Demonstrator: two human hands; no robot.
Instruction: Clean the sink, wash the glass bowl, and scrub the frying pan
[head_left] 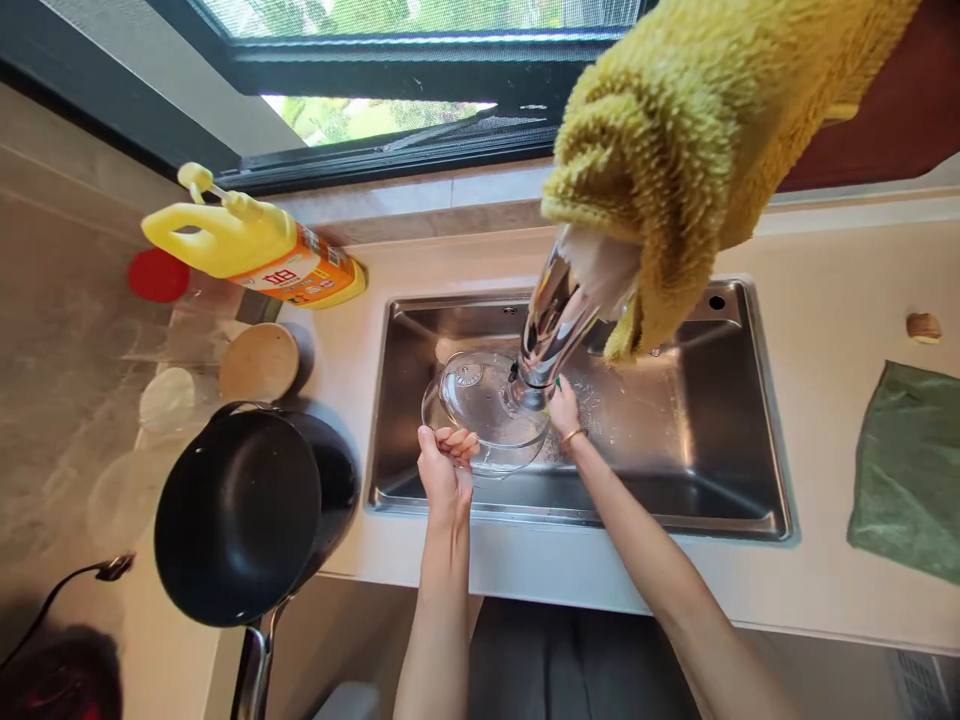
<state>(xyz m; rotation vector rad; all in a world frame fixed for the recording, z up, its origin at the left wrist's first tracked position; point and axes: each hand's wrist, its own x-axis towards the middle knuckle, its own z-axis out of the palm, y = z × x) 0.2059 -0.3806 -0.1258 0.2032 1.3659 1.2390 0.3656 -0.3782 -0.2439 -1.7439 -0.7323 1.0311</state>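
A clear round glass dish (pixel 487 412) is tilted over the left half of the steel sink (pixel 712 480); whether it is a bowl or a lid I cannot tell. My left hand (pixel 446 462) is closed at its near left rim, with the fingers curled in. At the right edge of the dish is my right hand (pixel 565 410), closed against the rim and partly hidden by the faucet. A small green spot shows by its fingertips. The chrome faucet (pixel 551 320) points down at the dish, and wet drops lie on the sink floor.
A yellow towel (pixel 660 150) hangs close above, draped over the faucet's top. To the left stand a yellow detergent bottle (pixel 262 250), a wooden-coloured round lid (pixel 259 362) and a black pan (pixel 240 515). A green cloth (pixel 907 470) lies on the counter at right.
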